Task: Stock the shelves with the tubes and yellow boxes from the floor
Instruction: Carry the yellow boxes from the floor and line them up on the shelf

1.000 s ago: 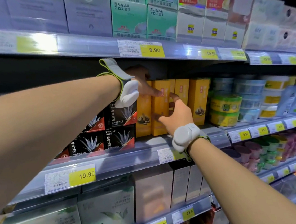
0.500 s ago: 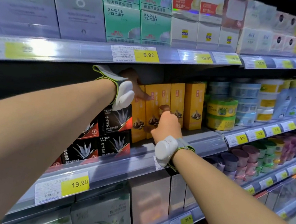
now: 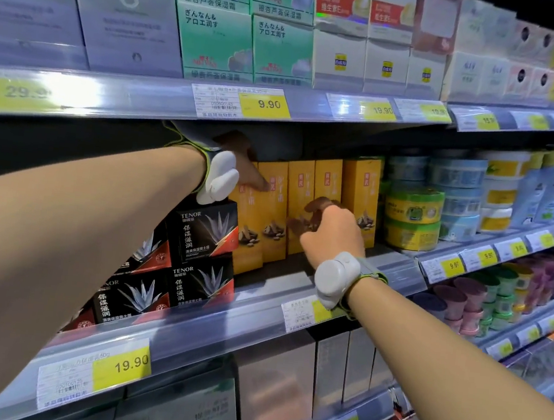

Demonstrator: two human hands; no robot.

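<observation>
Several tall yellow boxes [image 3: 360, 190] stand upright in a row on the middle shelf [image 3: 252, 312]. My left hand [image 3: 243, 167] reaches in under the upper shelf and grips the top of the leftmost yellow box [image 3: 251, 214], thumb lying across its front. My right hand [image 3: 332, 232] is lower, its fingers curled, with the fingertips pressed against the front of the middle yellow boxes [image 3: 299, 191]; it holds nothing. Both wrists wear white bands. No tubes are in view.
Black aloe-print boxes [image 3: 206, 230] are stacked right beside the yellow row on the left. Round yellow-green tins [image 3: 414, 206] stand to the right. The upper shelf edge [image 3: 265, 103] hangs close over my left hand. Grey boxes [image 3: 271, 392] fill the shelf below.
My right hand has gone from an open grasp on a box's side to curled fingers against the box fronts. The yellow boxes now stand straighter and closer together. My left hand stays on top.
</observation>
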